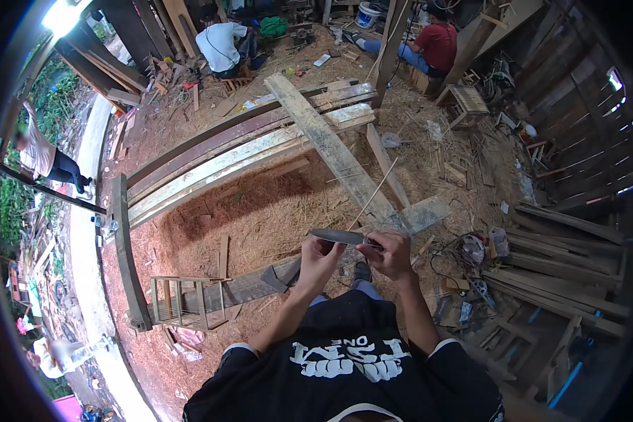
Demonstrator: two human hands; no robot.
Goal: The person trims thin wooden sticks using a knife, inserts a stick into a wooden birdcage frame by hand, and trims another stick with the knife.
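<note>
A grey knife blade (334,235) lies crosswise in front of my chest. My left hand (319,264) is closed at the blade's left part, its thumb against the lower edge. My right hand (389,257) is closed around the knife's right end, so its grip is mostly hidden. A thin wooden stick (376,193) slants up and right from behind the blade; whether a hand holds its lower end I cannot tell. Beyond the hands a wide, stained plank (330,144) lies across long beams.
Long beams (246,155) lie over shavings. A small wooden frame (190,302) stands at lower left. Stacked boards (563,274) fill the right side. Two people sit at the back, one in a white shirt (221,48), one in a red shirt (437,48). Others are at the left edge.
</note>
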